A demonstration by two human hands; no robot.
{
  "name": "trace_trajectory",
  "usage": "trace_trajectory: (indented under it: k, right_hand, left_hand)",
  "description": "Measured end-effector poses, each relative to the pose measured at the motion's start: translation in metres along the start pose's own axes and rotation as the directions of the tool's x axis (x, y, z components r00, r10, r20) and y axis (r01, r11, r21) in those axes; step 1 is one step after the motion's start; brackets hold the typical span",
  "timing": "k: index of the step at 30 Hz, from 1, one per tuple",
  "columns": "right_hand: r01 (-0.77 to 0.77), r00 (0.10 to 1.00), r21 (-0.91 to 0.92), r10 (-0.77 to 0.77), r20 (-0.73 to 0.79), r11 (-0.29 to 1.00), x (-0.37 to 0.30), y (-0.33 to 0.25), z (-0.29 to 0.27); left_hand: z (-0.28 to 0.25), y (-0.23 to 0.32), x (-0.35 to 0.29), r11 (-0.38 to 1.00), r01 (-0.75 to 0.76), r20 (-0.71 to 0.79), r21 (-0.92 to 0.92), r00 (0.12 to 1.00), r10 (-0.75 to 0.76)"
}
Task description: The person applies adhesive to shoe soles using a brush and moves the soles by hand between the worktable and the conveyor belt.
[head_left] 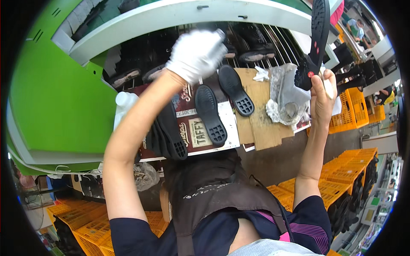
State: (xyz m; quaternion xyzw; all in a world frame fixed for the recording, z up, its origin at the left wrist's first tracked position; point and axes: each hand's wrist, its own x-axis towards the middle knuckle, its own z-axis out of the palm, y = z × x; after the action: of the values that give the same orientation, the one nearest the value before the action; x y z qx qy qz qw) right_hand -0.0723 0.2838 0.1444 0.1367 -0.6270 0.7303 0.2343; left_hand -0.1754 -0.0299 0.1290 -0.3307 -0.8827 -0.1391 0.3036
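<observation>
My left hand [197, 54], in a white glove, is raised over the far edge of the worktable, close to black shoes on a rack. Its fingers look curled around something small and greyish at the top, but motion blur hides what it is. Up at the right, my bare right hand [323, 96] grips a black shoe sole [319, 32] with red marks, held upright by its lower end. Something pale also shows against that palm. Between my arms lie black soles, one in the middle [208, 113] and another [235, 89] to its right, with a stack [171, 134] at the left.
Behind the table, black shoes [256, 45] sit on a metal rack under a white frame [192, 19]. A green machine panel [55, 102] fills the left. Brown cardboard [262, 128], a plastic-wrapped container [290, 102] and a white bottle [126, 101] are nearby. Orange crates [350, 109] stand right.
</observation>
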Motion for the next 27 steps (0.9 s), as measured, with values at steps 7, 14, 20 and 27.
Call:
trace_trajectory:
  k: [7, 14, 20, 27]
  right_hand:
    - [-0.042, 0.998, -0.084, 0.047, 0.048, 0.996, -0.022, 0.018, 0.013]
    - [-0.056, 0.998, -0.169, 0.061, 0.024, 0.984, -0.051, 0.013, -0.012]
    - [-0.013, 1.000, -0.078, 0.015, 0.026, 0.997, -0.068, 0.018, -0.017]
    - [-0.031, 0.999, -0.003, 0.031, 0.018, 1.000, -0.072, 0.023, -0.010]
  left_hand:
    - [0.092, 0.134, -0.037, 0.699, 0.704, 0.731, -0.131, 0.544, -0.411]
    - [0.142, 0.122, -0.072, 0.414, 0.831, 0.559, -0.373, 0.557, -0.614]
    - [0.032, 0.067, -0.110, -0.912, -0.110, 0.662, -0.394, 0.655, -0.365]
    - [-0.037, 0.086, -0.108, -0.617, -0.061, 0.250, -0.785, 0.879, -0.405]
